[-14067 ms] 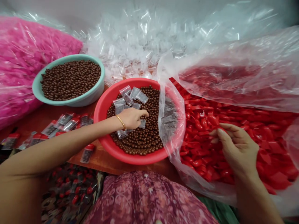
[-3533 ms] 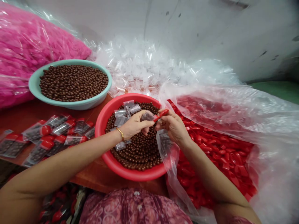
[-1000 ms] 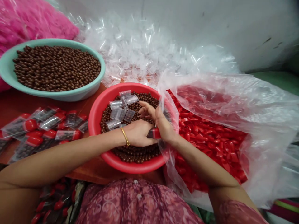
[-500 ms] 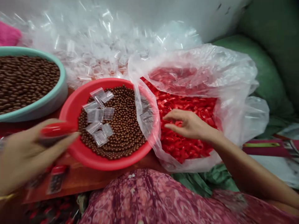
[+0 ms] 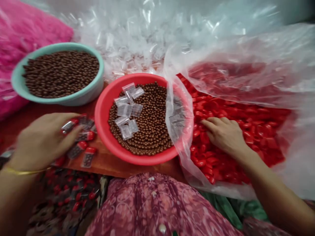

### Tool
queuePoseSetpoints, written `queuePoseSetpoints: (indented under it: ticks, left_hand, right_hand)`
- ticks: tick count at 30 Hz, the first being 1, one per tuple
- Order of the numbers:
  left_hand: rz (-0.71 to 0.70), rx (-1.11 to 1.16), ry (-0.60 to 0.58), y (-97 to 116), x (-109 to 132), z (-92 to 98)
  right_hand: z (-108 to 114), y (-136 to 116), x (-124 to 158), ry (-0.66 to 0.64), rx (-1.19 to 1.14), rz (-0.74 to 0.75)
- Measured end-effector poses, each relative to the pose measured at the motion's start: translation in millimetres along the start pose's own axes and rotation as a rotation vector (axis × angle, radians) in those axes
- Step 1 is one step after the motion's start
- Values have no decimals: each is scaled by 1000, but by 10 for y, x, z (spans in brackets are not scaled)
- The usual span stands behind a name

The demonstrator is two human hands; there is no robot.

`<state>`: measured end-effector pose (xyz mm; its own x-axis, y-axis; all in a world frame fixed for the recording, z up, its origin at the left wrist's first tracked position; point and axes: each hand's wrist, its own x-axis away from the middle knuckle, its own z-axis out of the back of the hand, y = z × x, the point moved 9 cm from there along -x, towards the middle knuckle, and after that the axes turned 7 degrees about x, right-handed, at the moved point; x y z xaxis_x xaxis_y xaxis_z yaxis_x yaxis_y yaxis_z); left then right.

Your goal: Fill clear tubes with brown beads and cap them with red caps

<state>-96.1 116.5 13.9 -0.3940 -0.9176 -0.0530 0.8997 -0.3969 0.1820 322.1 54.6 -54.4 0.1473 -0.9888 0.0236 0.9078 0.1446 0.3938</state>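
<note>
My left hand (image 5: 46, 137) is low over the orange surface, its thumb and forefinger apart around small clear boxes with red caps (image 5: 88, 156). One such box (image 5: 69, 126) shows in the gap between them, and dark beads fill the boxes. At the right, my right hand (image 5: 225, 134) reaches into a heap of loose red plastic caps (image 5: 221, 164) in a clear bag. Its fingers are bent together, and their tips are partly hidden. Between the hands stands a red basin (image 5: 103, 131) of brown beads (image 5: 150, 131), with several clear empty boxes (image 5: 125, 109) on top.
A light-blue basin (image 5: 98, 82) of brown beads stands at the back left, beside a pink heap (image 5: 31, 29). Clear plastic pieces (image 5: 137, 42) are piled behind. The bag's edge (image 5: 169, 114) overlaps the red basin. More capped boxes (image 5: 71, 190) lie below the surface's front edge.
My left hand has gone down to the capped boxes with the red-capped box it carried. My right hand has lowered into the red caps, fingers drawing together. The view has swung left.
</note>
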Motion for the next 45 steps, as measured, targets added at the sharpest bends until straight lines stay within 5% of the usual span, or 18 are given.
queuePoseSetpoints:
  ticks: [1, 4, 6, 10, 15, 23, 29, 35, 42, 45]
  left_hand:
    - [-59, -45, 17, 201, -51, 9]
    - [-335, -66, -177, 863, -233, -255]
    - [-431, -117, -301, 1120, -366, -478]
    - [-572, -184, -464, 1339, -608, -872]
    - [-643, -197, -628, 1420, -808, -1155]
    - [-292, -152, -718, 1323, -904, -1274]
    - [36, 309, -683, 1357, -1168, -1512]
    - [226, 612, -584, 1469, -1342, -1650]
    - [225, 1366, -379, 1441, -1422, -1280]
    - [219, 1551, -420, 1433, -1342, -1209]
  right_hand:
    - [10, 37, 0, 31, -22, -21]
    - [35, 187, 44, 93, -115, -143]
    - [19, 306, 113, 84, -243, -265]
    - [-87, 485, 338, 55, -698, -562]
    - [-228, 502, 540, 205, -1389, -810]
    - [-265, 550, 542, 390, -1621, -952]
    - [-242, 707, 601, 657, -1757, -1107]
    - [-299, 631, 643, 448, -1767, -1163]
    - [-185, 530, 534, 240, -1623, -981]
    - [23, 461, 386, 165, -1536, -820]
